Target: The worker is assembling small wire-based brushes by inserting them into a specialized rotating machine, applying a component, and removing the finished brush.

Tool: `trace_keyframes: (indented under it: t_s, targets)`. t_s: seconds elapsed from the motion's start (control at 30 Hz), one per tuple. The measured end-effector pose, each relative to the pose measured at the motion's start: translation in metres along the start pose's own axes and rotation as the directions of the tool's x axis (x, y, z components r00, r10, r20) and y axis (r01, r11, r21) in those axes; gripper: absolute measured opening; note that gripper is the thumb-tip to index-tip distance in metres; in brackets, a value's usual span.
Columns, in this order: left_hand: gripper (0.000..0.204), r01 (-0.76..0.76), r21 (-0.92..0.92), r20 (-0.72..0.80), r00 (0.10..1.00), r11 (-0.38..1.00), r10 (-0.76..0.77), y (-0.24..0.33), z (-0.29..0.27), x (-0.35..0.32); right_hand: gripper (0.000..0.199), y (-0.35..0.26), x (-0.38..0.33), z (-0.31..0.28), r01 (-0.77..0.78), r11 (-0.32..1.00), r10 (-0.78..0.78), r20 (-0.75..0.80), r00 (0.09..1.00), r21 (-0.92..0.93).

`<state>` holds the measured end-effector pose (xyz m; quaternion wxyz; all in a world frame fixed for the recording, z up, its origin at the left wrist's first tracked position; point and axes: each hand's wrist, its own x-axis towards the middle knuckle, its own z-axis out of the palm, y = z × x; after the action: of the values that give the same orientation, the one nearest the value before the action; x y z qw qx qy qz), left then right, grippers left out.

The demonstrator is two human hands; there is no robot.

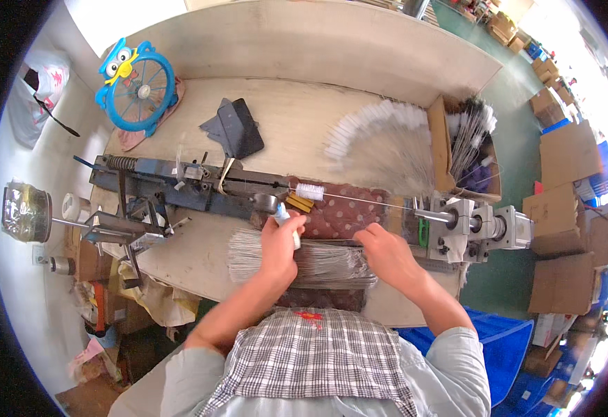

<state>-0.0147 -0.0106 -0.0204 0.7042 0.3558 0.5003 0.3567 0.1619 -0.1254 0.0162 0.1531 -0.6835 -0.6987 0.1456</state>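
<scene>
My left hand [280,242] is closed round a slim white tube with a light-blue end [281,213], held tilted above a bundle of thin metal wires [331,264]. My right hand [384,251] has its fingers pinched together over the right part of the bundle. A thin wire seems to run from those fingers toward the left hand. Just beyond my hands, a small white bristle brush [310,192] sits on a wire stretched between the long dark metal bench fixture [210,187] and the metal spindle unit [474,219] at the right. Yellow pieces [300,202] lie beside the brush.
Finished-looking white brushes [366,128] fan out at the back right, beside a cardboard box [441,146] of more brushes. A blue toy-shaped fan [137,87] and a dark phone-like slab [241,128] stand farther back. Blue crates [502,347] are at the lower right.
</scene>
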Motion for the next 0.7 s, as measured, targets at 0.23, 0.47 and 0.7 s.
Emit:
trace_keyframes:
  t_s: [0.23, 0.47, 0.7]
  targets:
    - [0.044, 0.714, -0.556, 0.755, 0.648, 0.425, -0.100, 0.104, -0.019, -0.031, 0.018, -0.006, 0.001, -0.023, -0.047, 0.990, 0.052, 0.035, 0.998, -0.130]
    - [0.050, 0.274, -0.503, 0.439, 0.898, 0.820, -0.031, 0.060, -0.041, -0.051, 0.020, 0.011, -0.006, -0.112, -0.188, 0.966, 0.117, -0.348, 0.930, -0.178]
    - [0.013, -0.732, 0.311, 0.680, 0.617, 0.606, 0.396, 0.040, 0.063, -0.017, 0.028, 0.020, 0.015, -0.105, -0.169, 0.977, 0.206, -0.390, 0.898, 0.128]
